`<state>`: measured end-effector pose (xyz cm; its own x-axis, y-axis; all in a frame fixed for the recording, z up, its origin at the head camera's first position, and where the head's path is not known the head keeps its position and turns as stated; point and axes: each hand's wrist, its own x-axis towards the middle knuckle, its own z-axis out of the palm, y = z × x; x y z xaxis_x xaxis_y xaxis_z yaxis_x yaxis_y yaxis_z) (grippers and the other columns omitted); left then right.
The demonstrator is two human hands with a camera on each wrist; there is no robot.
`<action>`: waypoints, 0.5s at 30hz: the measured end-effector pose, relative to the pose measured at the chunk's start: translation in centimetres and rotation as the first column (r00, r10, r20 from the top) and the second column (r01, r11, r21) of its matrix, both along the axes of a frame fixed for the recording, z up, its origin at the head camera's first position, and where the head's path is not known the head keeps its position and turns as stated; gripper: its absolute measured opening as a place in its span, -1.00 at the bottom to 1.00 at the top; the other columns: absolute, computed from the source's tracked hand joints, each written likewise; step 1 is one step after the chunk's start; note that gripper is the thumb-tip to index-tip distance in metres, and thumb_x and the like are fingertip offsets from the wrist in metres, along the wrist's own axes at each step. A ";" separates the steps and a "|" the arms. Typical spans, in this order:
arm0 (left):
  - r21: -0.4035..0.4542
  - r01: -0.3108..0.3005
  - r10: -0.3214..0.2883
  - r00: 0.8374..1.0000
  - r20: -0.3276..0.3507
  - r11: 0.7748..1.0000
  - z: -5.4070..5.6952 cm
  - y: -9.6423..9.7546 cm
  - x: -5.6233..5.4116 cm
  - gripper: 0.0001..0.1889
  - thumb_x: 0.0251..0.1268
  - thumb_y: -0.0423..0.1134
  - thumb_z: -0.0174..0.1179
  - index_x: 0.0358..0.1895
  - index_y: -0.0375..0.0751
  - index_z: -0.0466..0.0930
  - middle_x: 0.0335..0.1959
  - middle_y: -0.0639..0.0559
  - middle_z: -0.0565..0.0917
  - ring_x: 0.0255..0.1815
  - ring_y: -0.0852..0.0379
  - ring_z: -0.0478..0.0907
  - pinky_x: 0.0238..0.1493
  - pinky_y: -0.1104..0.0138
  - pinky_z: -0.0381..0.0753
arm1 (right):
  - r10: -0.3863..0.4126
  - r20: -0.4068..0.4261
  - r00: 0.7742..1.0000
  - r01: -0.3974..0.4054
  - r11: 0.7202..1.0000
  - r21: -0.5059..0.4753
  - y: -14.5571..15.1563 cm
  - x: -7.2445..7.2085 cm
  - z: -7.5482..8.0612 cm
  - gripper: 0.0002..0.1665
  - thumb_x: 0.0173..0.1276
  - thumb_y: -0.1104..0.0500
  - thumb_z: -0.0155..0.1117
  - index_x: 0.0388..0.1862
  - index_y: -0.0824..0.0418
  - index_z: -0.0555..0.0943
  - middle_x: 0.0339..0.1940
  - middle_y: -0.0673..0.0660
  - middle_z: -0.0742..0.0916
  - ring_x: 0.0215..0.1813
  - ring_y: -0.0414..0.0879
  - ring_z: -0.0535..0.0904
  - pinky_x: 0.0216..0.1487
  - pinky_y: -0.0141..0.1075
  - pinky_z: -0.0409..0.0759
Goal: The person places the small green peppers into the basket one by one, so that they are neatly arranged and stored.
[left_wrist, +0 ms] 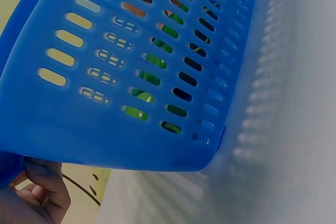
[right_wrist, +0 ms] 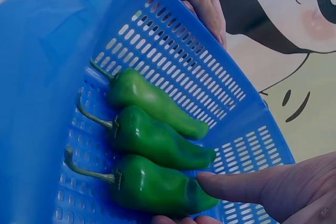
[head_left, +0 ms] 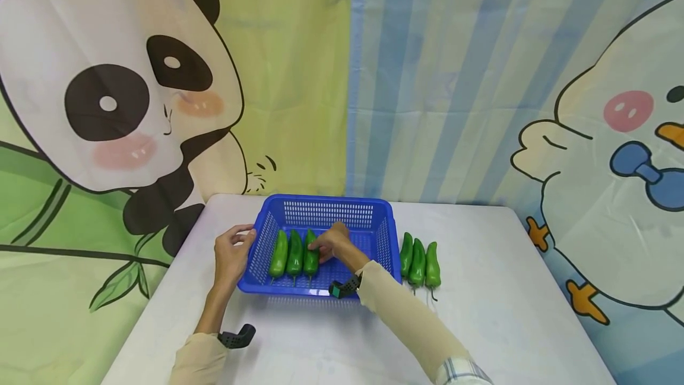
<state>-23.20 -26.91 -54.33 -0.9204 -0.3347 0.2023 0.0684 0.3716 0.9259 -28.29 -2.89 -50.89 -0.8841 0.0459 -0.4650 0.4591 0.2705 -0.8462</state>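
Note:
A blue plastic basket (head_left: 331, 199) with slotted walls stands on the table. In it, side by side at the left, lie a light green pepper (head_left: 278, 257), a darker pepper (head_left: 294, 257) and a third pepper (head_left: 310, 261). My right hand (head_left: 335, 242) reaches inside and pinches the third pepper (right_wrist: 152, 184); in the right wrist view the thumb is on its tip end, with fingertips partly hidden beneath. At the basket's left rim, my left hand (head_left: 231, 257) holds the edge. The left wrist view shows its curled fingers (left_wrist: 50, 184) under the rim.
Three more green peppers, a dark one (head_left: 406, 256), a middle one (head_left: 417, 263) and a lighter one (head_left: 432, 266), lie on the white table (head_left: 491, 290) just right of the basket. A cartoon-printed curtain (head_left: 299, 76) hangs behind the table.

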 end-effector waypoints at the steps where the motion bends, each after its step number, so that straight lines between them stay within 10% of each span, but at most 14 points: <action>1: -0.001 -0.002 0.002 1.000 0.000 1.000 0.0 0.0 0.0 -0.71 0.63 -0.20 0.29 0.19 -0.31 0.77 -0.19 -0.42 0.82 -0.54 0.27 0.70 -0.44 0.46 0.66 | -0.001 -0.004 1.000 0.001 1.000 0.008 0.0 0.0 0.1 -0.41 0.16 0.56 0.60 0.14 0.64 0.54 -0.11 0.59 0.82 0.00 0.38 0.86 0.01 0.11 0.84; 15: -0.029 -0.012 0.012 1.000 0.014 1.000 0.2 0.1 0.0 -0.70 0.64 -0.19 0.28 0.20 -0.30 0.77 -0.15 -0.42 0.82 -0.51 0.29 0.70 -0.41 0.48 0.65 | -0.025 -0.060 0.998 0.031 0.995 0.095 0.9 -0.2 0.2 -0.32 0.02 0.52 0.72 0.08 0.58 0.53 -0.20 0.60 0.81 -0.15 0.43 0.86 -0.15 0.09 0.85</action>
